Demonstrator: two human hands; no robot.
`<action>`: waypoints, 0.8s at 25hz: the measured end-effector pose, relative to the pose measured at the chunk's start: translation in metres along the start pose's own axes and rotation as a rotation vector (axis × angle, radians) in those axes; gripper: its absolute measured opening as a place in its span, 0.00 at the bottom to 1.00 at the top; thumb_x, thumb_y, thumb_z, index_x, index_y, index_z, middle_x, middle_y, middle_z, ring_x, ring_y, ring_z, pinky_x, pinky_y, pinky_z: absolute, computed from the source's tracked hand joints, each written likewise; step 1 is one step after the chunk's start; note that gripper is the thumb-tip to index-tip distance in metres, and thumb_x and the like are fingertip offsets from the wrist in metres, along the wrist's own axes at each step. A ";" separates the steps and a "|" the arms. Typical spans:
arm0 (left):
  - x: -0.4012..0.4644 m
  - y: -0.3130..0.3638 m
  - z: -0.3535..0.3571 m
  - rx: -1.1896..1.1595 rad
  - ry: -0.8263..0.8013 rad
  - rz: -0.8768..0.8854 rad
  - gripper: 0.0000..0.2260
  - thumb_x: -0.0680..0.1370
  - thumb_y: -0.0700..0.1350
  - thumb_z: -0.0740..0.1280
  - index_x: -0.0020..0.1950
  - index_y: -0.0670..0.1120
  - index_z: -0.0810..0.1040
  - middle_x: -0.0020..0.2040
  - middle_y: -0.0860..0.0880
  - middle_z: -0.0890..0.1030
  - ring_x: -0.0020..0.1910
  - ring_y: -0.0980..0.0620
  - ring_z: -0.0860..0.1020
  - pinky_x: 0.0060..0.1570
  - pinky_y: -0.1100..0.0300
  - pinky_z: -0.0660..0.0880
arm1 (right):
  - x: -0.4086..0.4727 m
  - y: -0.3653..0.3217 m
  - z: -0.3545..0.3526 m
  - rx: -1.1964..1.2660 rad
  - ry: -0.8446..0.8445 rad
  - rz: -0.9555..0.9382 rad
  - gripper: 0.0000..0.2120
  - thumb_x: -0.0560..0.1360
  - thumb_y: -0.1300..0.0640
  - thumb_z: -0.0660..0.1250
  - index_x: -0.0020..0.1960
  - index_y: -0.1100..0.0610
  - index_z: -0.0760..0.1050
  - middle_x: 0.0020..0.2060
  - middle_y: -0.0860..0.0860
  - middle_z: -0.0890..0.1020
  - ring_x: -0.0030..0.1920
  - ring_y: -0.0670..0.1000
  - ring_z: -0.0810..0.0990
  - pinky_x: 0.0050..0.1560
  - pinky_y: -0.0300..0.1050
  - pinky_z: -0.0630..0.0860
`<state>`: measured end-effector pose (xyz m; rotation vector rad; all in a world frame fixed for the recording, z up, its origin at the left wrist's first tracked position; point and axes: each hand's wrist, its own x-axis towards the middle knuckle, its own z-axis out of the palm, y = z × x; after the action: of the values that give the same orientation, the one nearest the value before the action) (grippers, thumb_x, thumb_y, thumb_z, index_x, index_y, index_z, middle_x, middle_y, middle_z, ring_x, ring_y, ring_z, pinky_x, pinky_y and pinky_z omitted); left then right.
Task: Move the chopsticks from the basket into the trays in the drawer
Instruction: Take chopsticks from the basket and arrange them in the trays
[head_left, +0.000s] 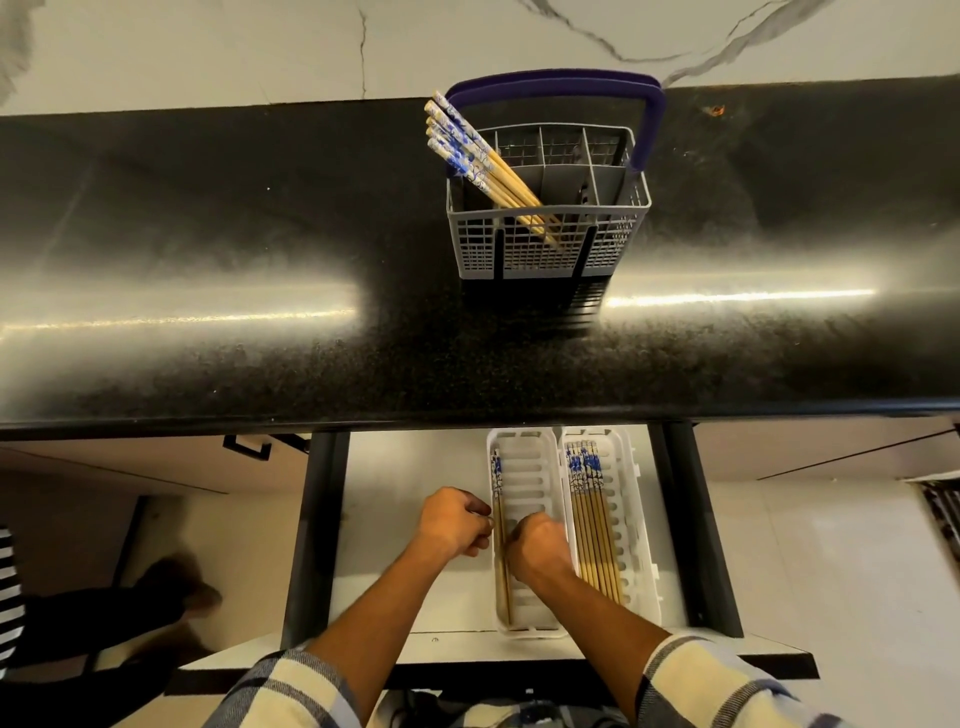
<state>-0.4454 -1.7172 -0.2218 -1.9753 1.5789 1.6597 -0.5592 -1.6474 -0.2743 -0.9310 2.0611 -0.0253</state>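
Observation:
A grey wire basket (550, 244) with a blue handle stands on the black counter. Several blue-and-white-topped wooden chopsticks (467, 150) lean out of its left compartment. Below, in the open drawer (415, 467), two white slotted trays lie side by side. The right tray (636, 519) holds several chopsticks (592, 525). A pair of chopsticks (498, 488) lies along the left wall of the left tray (530, 462). My left hand (454, 522) pinches this pair at mid-length from the left. My right hand (537, 545) is inside the left tray, its curled fingers on the same pair from the right.
The glossy black counter (260, 312) overhangs the back of the drawer. Dark drawer rails (311, 519) run along both sides. A person's dark-clad leg and foot (171, 592) stand on the floor at the left. A floor grate (940, 514) is at the right edge.

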 end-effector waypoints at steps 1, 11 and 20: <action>-0.001 0.000 0.000 -0.002 0.001 -0.001 0.10 0.77 0.36 0.71 0.58 0.39 0.82 0.42 0.42 0.84 0.33 0.51 0.82 0.34 0.61 0.82 | 0.000 0.000 0.000 -0.018 -0.004 -0.008 0.06 0.77 0.62 0.66 0.45 0.59 0.82 0.39 0.52 0.84 0.35 0.49 0.81 0.28 0.34 0.76; -0.021 0.009 -0.010 -0.043 0.031 0.055 0.07 0.78 0.42 0.70 0.54 0.42 0.84 0.44 0.44 0.86 0.37 0.51 0.84 0.38 0.60 0.83 | -0.034 -0.008 -0.036 0.040 0.007 -0.183 0.08 0.77 0.60 0.66 0.45 0.59 0.83 0.39 0.54 0.85 0.35 0.50 0.82 0.37 0.40 0.80; -0.085 0.142 -0.122 -0.615 -0.053 0.441 0.07 0.79 0.45 0.70 0.53 0.44 0.83 0.45 0.43 0.87 0.42 0.48 0.86 0.40 0.58 0.83 | -0.082 -0.094 -0.203 0.327 0.371 -0.640 0.06 0.78 0.49 0.67 0.43 0.45 0.81 0.32 0.43 0.82 0.35 0.39 0.81 0.34 0.32 0.76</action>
<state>-0.4590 -1.8076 -0.0383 -1.8646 1.7216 2.6075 -0.6169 -1.7253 -0.0563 -1.4062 1.9050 -0.9040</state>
